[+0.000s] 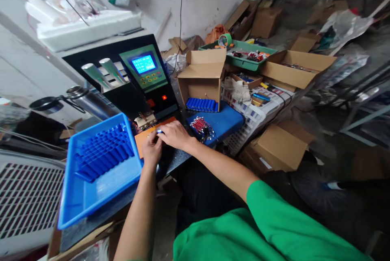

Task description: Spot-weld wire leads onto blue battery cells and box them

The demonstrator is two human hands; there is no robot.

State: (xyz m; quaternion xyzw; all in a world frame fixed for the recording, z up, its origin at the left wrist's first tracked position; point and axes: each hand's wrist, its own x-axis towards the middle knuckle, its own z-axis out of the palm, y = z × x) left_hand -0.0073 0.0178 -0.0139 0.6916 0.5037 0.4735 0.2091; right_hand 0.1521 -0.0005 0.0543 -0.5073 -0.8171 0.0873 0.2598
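Bright green sleeve point(277, 212), light-blue tray point(105, 194), darker blue cylinders point(106, 155), orange plate point(140, 142), black machine point(129, 99), red-and-black wires point(201, 127).

blue piece point(159, 131) (perhaps a cell) mostly hidden by fingers point(169, 129), screen text point(143, 64) illegible

One head-worn camera looked forward and down from above the left hand point(152, 150), right hand point(176, 135) and worktop point(180, 156).

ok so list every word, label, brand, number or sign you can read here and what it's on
No text is readable.
Lit screen on the black machine: lines of characters, too small and blurred to read.
Buttons below it: any markings are too small to read.
White label on the cardboard box: no text can be made out.
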